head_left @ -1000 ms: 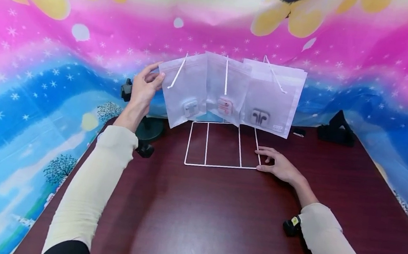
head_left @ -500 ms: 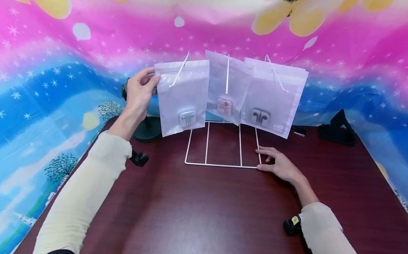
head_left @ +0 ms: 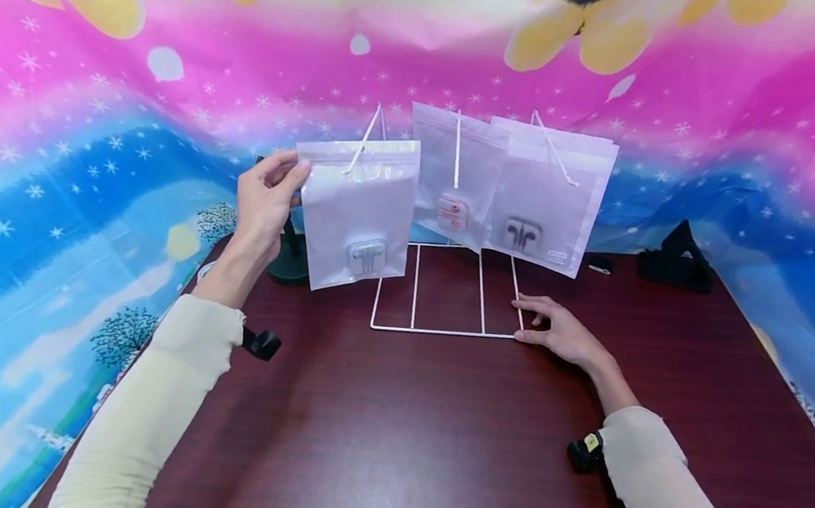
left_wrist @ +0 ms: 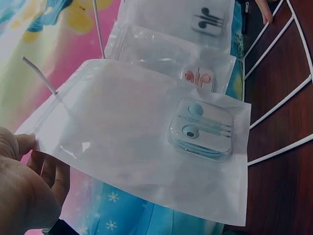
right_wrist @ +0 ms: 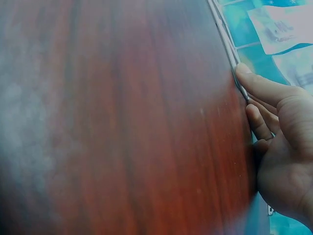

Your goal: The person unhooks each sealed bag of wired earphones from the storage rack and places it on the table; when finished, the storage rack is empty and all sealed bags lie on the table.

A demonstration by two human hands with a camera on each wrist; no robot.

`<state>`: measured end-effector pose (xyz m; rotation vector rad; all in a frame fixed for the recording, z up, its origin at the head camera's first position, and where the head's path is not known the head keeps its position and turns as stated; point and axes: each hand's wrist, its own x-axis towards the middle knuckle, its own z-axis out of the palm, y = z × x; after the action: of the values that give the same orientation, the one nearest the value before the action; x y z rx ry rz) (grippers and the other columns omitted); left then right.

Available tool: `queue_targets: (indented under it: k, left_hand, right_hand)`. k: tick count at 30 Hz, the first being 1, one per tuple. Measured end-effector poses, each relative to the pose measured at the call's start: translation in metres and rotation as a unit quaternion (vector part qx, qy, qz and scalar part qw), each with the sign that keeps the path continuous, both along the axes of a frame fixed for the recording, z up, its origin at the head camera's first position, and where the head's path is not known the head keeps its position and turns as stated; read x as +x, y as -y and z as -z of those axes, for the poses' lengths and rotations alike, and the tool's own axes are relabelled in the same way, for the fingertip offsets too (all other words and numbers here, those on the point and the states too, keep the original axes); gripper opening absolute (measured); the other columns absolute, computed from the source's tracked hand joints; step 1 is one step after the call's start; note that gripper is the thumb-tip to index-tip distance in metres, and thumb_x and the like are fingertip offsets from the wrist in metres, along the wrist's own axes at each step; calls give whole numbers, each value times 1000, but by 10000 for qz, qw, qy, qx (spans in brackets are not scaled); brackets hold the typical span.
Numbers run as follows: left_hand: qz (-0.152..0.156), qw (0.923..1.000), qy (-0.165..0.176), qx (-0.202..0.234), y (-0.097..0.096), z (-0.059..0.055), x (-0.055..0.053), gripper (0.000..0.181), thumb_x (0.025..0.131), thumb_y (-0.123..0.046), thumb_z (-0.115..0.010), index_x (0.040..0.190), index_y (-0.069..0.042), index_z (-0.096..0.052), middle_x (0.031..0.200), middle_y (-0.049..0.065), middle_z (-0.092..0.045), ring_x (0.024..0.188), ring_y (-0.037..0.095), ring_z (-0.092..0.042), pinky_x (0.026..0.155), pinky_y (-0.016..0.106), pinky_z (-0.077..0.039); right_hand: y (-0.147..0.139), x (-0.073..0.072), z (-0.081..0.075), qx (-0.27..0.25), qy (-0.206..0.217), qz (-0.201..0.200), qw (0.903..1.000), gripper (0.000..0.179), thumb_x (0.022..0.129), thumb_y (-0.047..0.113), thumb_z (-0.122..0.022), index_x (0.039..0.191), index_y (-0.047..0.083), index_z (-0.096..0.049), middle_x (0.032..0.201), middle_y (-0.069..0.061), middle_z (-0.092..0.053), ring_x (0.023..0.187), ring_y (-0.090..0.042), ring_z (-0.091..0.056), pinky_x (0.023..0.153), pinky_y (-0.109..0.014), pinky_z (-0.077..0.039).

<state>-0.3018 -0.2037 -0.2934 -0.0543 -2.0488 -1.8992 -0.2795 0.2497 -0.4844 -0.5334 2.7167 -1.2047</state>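
My left hand [head_left: 262,208] pinches the upper left edge of a white translucent zip bag [head_left: 328,220]. Inside the bag sits a clear case of white earphones [head_left: 367,258]. A white hook [left_wrist: 41,76] of the wire rack still passes through the bag's top, its tip sticking out in the left wrist view. Behind and to the right hang a bag with pink earphones [head_left: 452,211] and a bag with black earphones [head_left: 522,234]. My right hand [head_left: 560,332] grips the front right corner of the rack's white wire base [head_left: 436,332] between thumb and fingers.
The rack stands on a dark red-brown table [head_left: 387,436]. A black stand [head_left: 675,263] is at the back right, and a dark round base [head_left: 289,266] is behind the left hand. A patterned cloth [head_left: 189,120] surrounds the table.
My left hand has moved down, left and towards me, drawing the left bag forward along its hook and away from the middle bag. The right hand has stayed on the rack.
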Motion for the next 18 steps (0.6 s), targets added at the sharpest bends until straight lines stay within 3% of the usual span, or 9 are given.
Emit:
queue_targets:
  k: [10,18]
  left_hand:
    - [49,9978,-273,599,2,7,14,27,99,-23,-73,124,-14,-75,118,3,-72,100,14,-65,83,28,-52]
    - [218,9931,-512,1030,4,6,24,24,98,-15,-73,120,-9,-76,109,2,-73,94,15,-66,75,24,-57]
  right_hand:
    - [0,0,0,-43,13,-13,10000,60,98,21,-75,151,4,-53,153,-19,-47,109,-29,-53,92,-43,-43]
    - [1,1,0,-39,-52,-8,10000,60,97,20,-76,150,4,-54,150,-19,-49,107,-29,-54,92,-42,-43]
